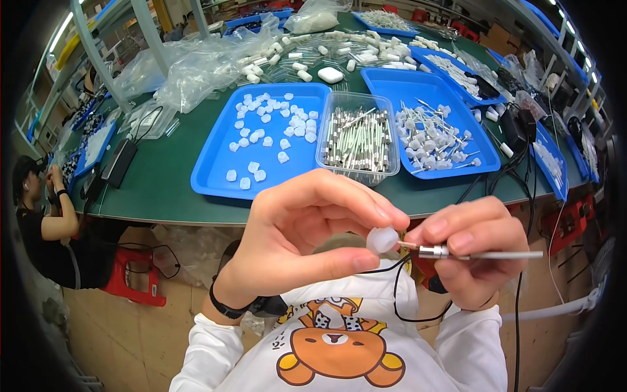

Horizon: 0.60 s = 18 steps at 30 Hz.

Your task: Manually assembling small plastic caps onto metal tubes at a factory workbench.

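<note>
Between the thumb and fingertips of my left hand is a small translucent white plastic cap. My right hand pinches a slim pale rod with a metal collar. The rod's thin copper-coloured tip points left and meets the cap; how deep it sits inside I cannot tell. Beyond my hands, a blue tray holds loose caps like this one. Beside it, a clear plastic box is full of similar rods. The blue tray on the right contains caps with rods attached.
Plastic bags and many white cylindrical pieces cover the far part of the green table. Black cables and an adapter lie at the right. A co-worker sits at the far left near a red stool.
</note>
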Each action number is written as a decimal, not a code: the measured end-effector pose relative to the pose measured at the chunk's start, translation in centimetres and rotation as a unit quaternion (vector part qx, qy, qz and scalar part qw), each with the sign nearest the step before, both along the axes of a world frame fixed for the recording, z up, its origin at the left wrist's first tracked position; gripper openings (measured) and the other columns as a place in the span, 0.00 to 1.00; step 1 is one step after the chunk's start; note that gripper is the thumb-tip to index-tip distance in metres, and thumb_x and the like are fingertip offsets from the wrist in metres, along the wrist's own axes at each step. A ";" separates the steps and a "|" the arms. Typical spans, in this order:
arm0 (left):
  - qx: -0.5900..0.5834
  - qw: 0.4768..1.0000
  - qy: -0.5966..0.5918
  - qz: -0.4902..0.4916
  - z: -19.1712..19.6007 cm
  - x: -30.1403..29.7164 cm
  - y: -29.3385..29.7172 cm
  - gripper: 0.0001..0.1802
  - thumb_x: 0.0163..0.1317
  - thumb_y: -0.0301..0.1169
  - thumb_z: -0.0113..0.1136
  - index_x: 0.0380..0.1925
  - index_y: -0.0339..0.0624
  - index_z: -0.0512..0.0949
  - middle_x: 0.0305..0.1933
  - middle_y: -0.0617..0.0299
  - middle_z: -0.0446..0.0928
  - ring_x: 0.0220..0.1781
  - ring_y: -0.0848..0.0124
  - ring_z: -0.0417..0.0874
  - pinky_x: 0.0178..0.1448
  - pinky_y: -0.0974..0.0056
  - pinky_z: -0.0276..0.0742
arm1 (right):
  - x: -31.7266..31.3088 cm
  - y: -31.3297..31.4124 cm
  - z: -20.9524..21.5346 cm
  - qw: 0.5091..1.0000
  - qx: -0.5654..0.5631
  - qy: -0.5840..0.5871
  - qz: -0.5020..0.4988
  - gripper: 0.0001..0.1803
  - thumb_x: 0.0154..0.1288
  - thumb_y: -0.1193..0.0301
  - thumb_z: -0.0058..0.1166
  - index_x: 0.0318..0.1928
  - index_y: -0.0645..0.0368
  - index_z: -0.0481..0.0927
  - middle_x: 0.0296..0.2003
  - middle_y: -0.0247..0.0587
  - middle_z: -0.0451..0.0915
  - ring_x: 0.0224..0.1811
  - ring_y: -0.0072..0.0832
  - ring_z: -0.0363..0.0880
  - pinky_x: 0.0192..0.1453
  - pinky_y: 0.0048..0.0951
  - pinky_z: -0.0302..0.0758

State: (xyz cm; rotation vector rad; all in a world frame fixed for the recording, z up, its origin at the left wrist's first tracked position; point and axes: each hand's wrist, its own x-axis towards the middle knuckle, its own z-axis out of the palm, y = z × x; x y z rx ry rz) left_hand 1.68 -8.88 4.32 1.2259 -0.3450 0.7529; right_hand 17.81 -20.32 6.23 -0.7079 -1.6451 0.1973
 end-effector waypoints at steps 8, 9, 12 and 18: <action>-0.034 0.998 0.046 -0.040 -0.1 0.0 -0.7 0.15 0.57 0.17 0.55 0.46 0.29 0.71 0.48 0.49 0.74 0.53 0.64 0.76 0.56 0.62 0.73 | -0.1 -0.7 -0.4 0.998 0.014 0.050 0.034 0.17 0.43 0.90 0.57 0.38 0.68 0.74 0.39 0.54 0.78 0.40 0.41 0.81 0.42 0.33 0.80; -0.036 0.997 0.059 -0.045 -0.1 -0.1 -0.8 0.14 0.59 0.18 0.54 0.46 0.29 0.70 0.48 0.50 0.74 0.53 0.65 0.76 0.56 0.63 0.73 | 0.0 -0.7 -0.4 0.998 0.012 0.048 0.040 0.17 0.43 0.90 0.57 0.37 0.68 0.75 0.39 0.54 0.78 0.40 0.41 0.81 0.43 0.33 0.80; -0.065 0.988 0.129 0.053 1.1 0.0 -2.5 0.16 0.59 0.33 0.57 0.40 0.29 0.72 0.38 0.48 0.75 0.41 0.66 0.78 0.43 0.65 0.74 | -0.4 -0.3 -0.2 0.999 0.042 -0.013 -0.008 0.08 0.55 0.80 0.55 0.34 0.59 0.70 0.32 0.44 0.76 0.31 0.32 0.78 0.34 0.28 0.78; -0.058 0.989 0.130 0.037 1.3 -0.1 -2.8 0.18 0.60 0.35 0.56 0.40 0.27 0.73 0.38 0.50 0.75 0.37 0.70 0.74 0.40 0.70 0.69 | -0.7 -0.9 -0.2 0.992 0.066 -0.085 -0.066 0.07 0.57 0.77 0.55 0.34 0.57 0.70 0.32 0.42 0.76 0.30 0.32 0.78 0.30 0.25 0.74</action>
